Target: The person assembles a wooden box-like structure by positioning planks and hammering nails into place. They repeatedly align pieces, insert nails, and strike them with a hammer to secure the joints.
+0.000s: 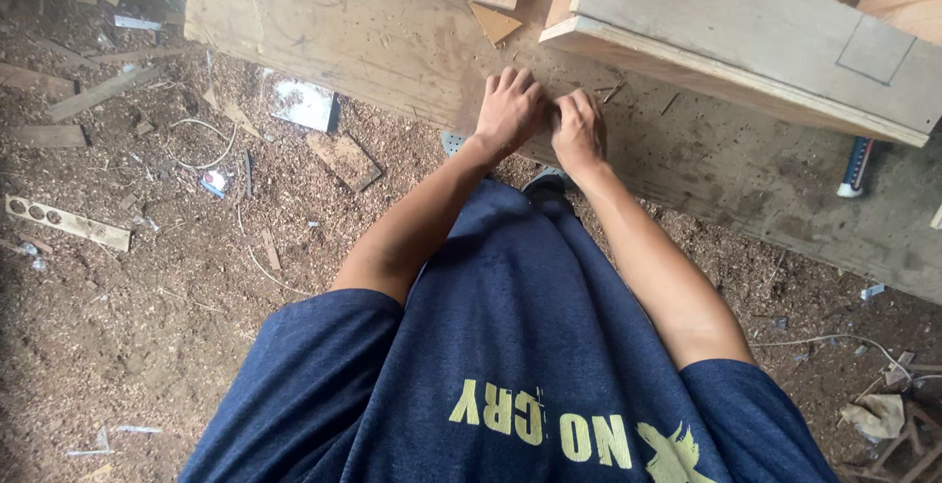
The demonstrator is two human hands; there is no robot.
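Below the dark blue shirt (510, 346), both arms reach out to a worn plywood table (392, 51). The left hand (508, 110) and right hand (579, 130) meet on its surface, fingers curled together, perhaps pinching something too small to make out. Beyond them lies a grey board (746, 31), with sawdust floor (147, 296) alongside.

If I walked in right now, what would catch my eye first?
Two bare hands, the left hand and right hand, pressed close together on a worn plywood board at the centre. Just beyond them sits a pale wooden box, upper right. All around, the floor is thick with sawdust and wood offcuts.
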